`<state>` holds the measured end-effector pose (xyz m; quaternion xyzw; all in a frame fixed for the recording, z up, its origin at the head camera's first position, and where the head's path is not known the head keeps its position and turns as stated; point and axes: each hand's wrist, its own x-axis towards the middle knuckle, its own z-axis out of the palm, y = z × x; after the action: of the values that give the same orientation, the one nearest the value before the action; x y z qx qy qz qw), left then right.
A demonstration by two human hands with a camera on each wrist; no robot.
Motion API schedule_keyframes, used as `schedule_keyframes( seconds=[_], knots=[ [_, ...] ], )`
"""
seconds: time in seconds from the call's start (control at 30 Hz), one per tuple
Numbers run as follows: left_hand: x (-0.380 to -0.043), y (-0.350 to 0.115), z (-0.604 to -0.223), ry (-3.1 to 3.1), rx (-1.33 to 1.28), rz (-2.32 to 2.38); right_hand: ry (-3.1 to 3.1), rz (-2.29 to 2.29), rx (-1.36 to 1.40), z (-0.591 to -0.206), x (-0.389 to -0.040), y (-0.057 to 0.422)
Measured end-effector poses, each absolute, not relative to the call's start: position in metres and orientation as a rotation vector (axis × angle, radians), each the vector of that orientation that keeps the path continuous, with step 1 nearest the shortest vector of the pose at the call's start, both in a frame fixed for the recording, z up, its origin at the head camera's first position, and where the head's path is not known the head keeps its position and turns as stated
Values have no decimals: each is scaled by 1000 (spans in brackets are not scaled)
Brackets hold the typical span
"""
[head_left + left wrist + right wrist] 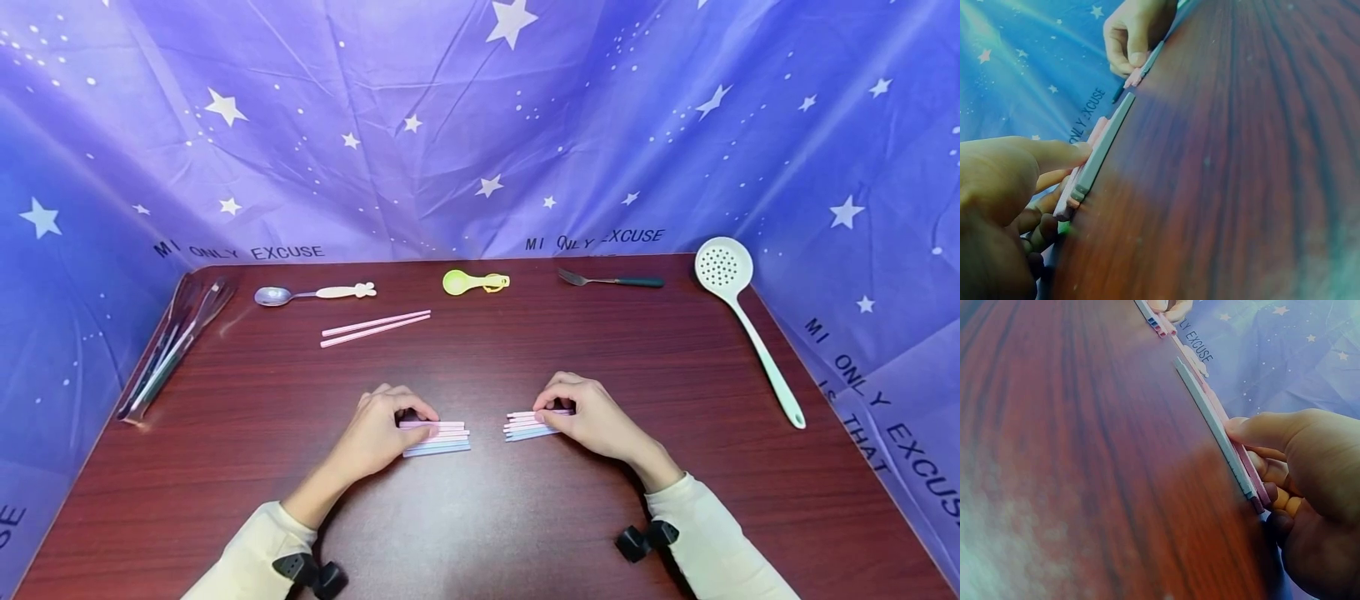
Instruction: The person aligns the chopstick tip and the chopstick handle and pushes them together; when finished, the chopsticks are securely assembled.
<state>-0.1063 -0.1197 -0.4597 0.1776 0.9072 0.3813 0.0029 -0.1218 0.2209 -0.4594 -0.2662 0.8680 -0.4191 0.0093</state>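
A row of short pink sticks and blue sticks lies on the table, with the left hand at its left part. The left thumb and forefinger pinch among the pink ones. A second row, with pink sticks and blue sticks, lies to the right across a small gap. There the right hand pinches pink sticks between thumb and forefinger. In the left wrist view a pale blue stick is nearest the camera. A similar blue stick lies along the right row's near side.
Behind the hands lie two pink chopsticks, a spoon, a yellow-green measuring spoon and a fork. A slotted skimmer is at the right edge, a clear bag of utensils at the left. Starry cloth borders the table.
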Motion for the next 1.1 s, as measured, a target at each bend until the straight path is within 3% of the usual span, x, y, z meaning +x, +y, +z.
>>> schedule_keyframes(
  seconds=[0.5,1.1],
  knots=[
    [-111,-117,-457,2867,583,1203,2722,-1312,-819,-453,-122,223],
    [-122,-110,-428,2841,582,1410,2754,-1377,-844,-428,-130,205]
  ],
)
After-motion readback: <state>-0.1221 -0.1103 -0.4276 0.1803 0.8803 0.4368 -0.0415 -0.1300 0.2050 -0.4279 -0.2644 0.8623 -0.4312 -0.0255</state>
